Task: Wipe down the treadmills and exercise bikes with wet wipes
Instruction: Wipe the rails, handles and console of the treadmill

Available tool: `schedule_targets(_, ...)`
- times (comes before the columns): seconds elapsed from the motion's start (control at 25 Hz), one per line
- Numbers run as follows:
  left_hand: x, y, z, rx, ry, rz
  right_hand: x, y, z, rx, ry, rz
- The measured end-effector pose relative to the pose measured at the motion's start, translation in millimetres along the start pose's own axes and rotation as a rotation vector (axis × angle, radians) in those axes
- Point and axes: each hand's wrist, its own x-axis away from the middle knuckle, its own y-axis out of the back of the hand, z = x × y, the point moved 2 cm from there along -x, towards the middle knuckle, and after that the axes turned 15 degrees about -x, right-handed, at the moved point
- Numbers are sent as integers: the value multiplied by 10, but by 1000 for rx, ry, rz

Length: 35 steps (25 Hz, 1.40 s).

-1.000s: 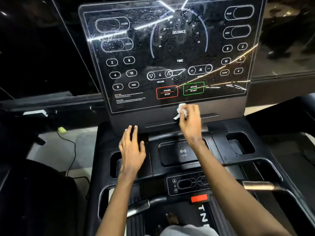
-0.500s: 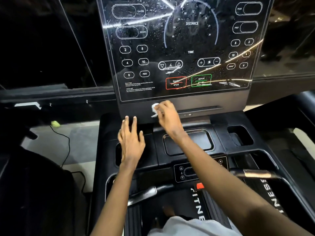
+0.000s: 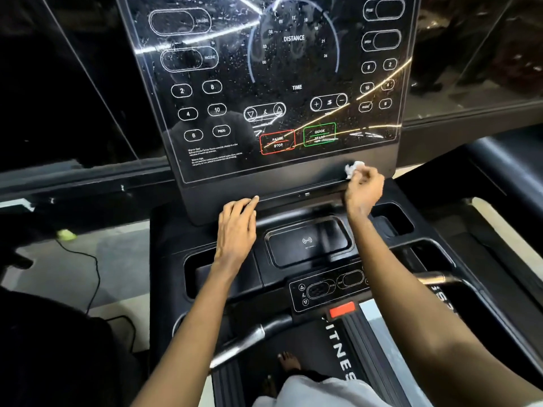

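Your left hand (image 3: 236, 227) lies flat on the black deck of the treadmill (image 3: 170, 236). Its fingers are straight and close together, holding nothing, and the fingertips reach the foot of the upright console. Your right hand (image 3: 364, 192) has its fingers curled round a crumpled white wet wipe (image 3: 354, 168). It presses the wipe against the dark strip (image 3: 293, 174) just under the glass display, toward the strip's right end.

Closest to you, a bare foot (image 3: 289, 361) stands on the belt (image 3: 311, 342), beside white lettering. A chrome handlebar grip (image 3: 244, 340) runs under your left forearm. A red tab (image 3: 342, 309) sits just below a small control panel (image 3: 329, 287).

Beyond that, a shallow tray (image 3: 308, 242) with a wireless symbol lies between your two forearms. A recessed pocket (image 3: 199, 274) is partly covered by your left forearm, and another pocket (image 3: 393, 218) opens just beside your right wrist.

Farther up, the display (image 3: 264, 83) is speckled with droplets and streaked with light reflections. The wipe sits below and to the right of the green QUICK START button (image 3: 319, 134), with the red PAUSE STOP button (image 3: 277, 141) further left.

Off to the left on the floor are a black cable (image 3: 94, 274) and a small yellow-green object (image 3: 66, 235).
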Motion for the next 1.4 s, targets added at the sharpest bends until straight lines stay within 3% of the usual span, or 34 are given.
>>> schedule_targets(0.08,1,9,37,7,-24,-6,-89,4,-138,-159,-235,-244)
schedule_targets(0.16,-9,7,65,19,-40,-13,-105,-49,-264,-252,-359,-368)
schedule_targets(0.36,-12,4,109,-1,-83,-31,267,-244,-240,-189,-399,-158)
schedule_targets(0.48,5,-4,145,-129,-135,-50,639,-326,-177,-138,-284,39)
schedule_targets(0.64,-55,14,203,-103,-149,-56,1245,-447,-7,-95,-99,339)
schedule_targets(0.8,-120,85,281,-132,-179,-50,1577,-570,57,-102,52,485)
schedule_targets(1.0,-144,169,428,-155,-151,-47,1807,-684,52,-127,33,519)
schedule_targets(1.12,-165,208,467,-196,-162,-47,1919,-699,134,-85,87,632)
schedule_targets(1.4,-88,187,346,-184,-180,-9,984,-224,-42,68,-73,386)
